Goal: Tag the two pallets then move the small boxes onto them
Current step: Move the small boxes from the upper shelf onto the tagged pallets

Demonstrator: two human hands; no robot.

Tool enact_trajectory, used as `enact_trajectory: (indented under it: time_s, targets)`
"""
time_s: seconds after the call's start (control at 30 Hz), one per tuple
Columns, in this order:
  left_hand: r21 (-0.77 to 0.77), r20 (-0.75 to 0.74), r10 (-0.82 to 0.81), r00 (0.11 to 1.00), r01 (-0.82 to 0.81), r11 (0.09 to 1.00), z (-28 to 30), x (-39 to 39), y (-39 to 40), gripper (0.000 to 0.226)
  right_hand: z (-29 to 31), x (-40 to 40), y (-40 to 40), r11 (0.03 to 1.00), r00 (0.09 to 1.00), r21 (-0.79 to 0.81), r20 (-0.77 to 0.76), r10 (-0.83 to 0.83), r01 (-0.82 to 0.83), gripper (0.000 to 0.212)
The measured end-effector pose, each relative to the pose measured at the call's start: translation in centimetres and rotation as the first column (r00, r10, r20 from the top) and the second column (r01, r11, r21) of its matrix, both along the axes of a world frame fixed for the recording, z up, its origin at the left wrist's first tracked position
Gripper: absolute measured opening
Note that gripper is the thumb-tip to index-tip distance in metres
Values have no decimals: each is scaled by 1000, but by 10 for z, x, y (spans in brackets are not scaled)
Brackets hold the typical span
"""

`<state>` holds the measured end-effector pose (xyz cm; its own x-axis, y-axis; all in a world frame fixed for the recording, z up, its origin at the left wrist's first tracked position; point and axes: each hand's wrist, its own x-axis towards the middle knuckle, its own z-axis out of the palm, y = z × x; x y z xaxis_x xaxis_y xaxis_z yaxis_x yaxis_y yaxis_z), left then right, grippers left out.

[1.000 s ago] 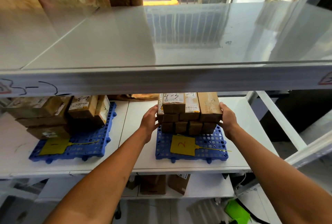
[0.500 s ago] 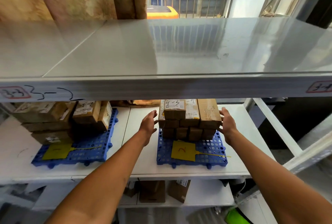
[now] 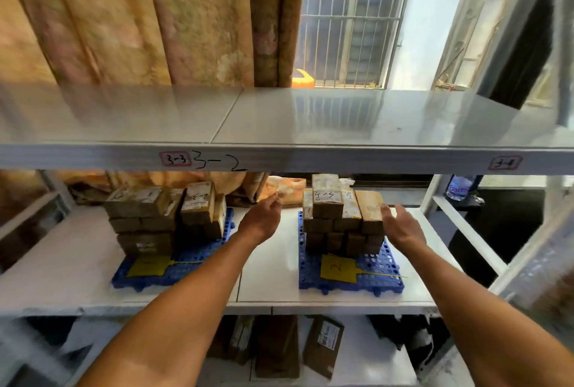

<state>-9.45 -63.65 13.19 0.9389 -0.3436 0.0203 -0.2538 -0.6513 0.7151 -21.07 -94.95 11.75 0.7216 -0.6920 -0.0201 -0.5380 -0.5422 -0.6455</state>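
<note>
My left hand [image 3: 262,219] and right hand [image 3: 403,225] were open, empty, flanking boxes [image 3: 341,222] on pallet [image 3: 348,282]; right possibly touching. Advised squaring stack evenly.

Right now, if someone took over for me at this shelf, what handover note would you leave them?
Left hand: open, holding nothing, in the gap between the two pallets.
Right hand: open, no grip, just right of the stacked brown cardboard boxes.
Right blue perforated plastic pallet: carries that stack and a yellow tag marked 2.
Left blue plastic pallet: carries its own brown box stack and a yellow tag, writing unreadable.
Done: both pallets tagged and loaded.
Left: possibly the packages on the lower shelf; unclear whether they belong.
</note>
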Motion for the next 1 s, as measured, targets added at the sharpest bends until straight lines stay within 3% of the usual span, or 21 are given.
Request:
enact_trajectory:
  time_s: [0.2,0.37,0.6,0.73,0.87,1.0]
  targets:
    - [-146,-115,98,989,-114,983,-11,-58,124,48,10,-36,124,984,993,-154,87,-81,94,54]
    - [-155,-186,300,935,-330,931,-29,-78,234,42,-9,-16,248,991,989,-92,107,104,-94,53]
    - [-251,-286,559,778,-624,740,-48,-8,342,34,-46,80,386,916,912,74,157,380,-395,51]
    - [-381,-325,607,725,-688,618,-62,50,377,53,-57,155,420,911,896,88,240,374,-404,47]
    - [-315,-205,587,783,-621,718,-70,88,392,91,-58,197,430,958,943,19,185,277,-285,54]
    - [-203,-24,500,866,-494,845,-65,128,389,104,-54,230,420,984,981,72,116,153,-162,59]
